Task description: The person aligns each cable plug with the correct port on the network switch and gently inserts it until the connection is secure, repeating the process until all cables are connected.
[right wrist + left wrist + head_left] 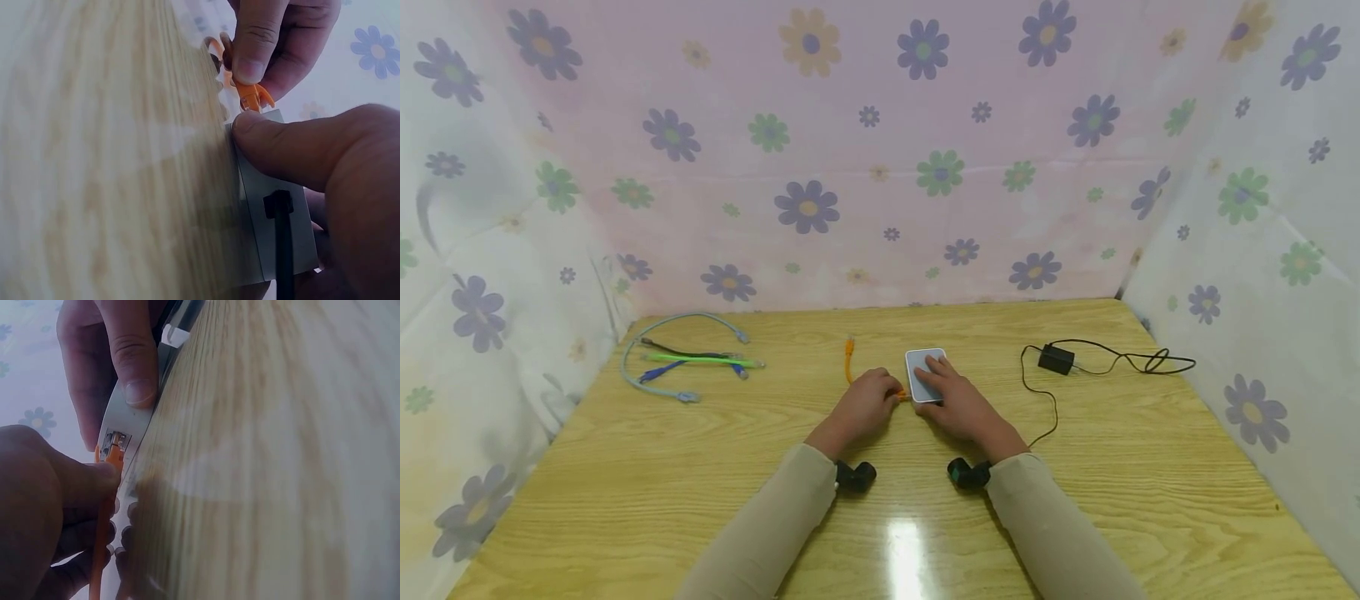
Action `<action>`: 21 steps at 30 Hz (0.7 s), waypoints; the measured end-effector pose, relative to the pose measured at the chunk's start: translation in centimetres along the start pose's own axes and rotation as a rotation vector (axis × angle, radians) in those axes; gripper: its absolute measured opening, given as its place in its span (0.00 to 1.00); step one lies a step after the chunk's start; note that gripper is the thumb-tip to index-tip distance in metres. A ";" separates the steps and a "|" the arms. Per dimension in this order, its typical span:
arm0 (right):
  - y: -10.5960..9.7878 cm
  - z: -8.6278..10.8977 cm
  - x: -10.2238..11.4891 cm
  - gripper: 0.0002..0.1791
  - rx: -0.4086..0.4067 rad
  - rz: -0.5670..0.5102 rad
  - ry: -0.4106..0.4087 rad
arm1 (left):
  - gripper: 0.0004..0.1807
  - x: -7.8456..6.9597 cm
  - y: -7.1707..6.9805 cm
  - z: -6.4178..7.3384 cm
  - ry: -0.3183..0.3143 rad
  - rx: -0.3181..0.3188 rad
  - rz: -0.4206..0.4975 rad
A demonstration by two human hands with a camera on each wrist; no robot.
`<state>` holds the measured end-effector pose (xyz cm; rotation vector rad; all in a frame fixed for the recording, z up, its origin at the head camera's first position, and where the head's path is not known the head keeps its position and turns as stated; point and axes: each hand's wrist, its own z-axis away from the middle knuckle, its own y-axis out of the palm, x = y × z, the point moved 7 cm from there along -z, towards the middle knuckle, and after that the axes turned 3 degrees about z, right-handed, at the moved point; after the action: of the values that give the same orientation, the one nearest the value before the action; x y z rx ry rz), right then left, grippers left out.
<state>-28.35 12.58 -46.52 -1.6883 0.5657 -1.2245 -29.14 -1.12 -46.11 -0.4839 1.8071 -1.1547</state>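
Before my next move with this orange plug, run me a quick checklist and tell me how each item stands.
1. Left grip holding the orange plug: ok, it pinches it.
2. Right grip steadying the white box: ok, it holds the box.
3. Plug at the port: ok, its front is right at the opening.
4. Plug fully seated: not ok, its clear front appears partly outside.
5. Black cord pushed fully home: cannot tell; it enters the box, but its depth is hidden.
6. Spare cables clear of both hands: ok, they lie well off to the left.
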 end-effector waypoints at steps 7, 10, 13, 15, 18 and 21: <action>-0.1 0.0 0.2 0.35 -0.002 -0.009 0.022 | 0.10 -0.3 -0.1 0.1 0.004 0.008 -0.015; -0.1 0.1 0.3 0.35 -0.006 -0.010 0.026 | 0.10 -0.4 -0.1 0.0 0.003 0.015 -0.024; -0.1 0.1 0.4 0.35 -0.002 -0.016 0.036 | 0.10 -0.6 -0.2 0.0 0.010 0.017 -0.034; -0.2 0.2 0.4 0.35 -0.004 -0.017 0.034 | 0.10 -0.7 -0.3 0.0 0.013 0.018 -0.038; -0.2 0.2 0.4 0.35 -0.001 -0.024 0.039 | 0.09 -0.7 -0.3 -0.1 0.015 0.015 -0.046; -0.3 0.2 0.6 0.35 0.000 -0.025 0.035 | 0.09 -0.7 -0.2 -0.1 0.013 0.013 -0.049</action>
<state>-27.97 12.36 -46.03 -1.6819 0.5670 -1.2737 -28.87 -0.66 -45.61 -0.5164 1.8072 -1.2046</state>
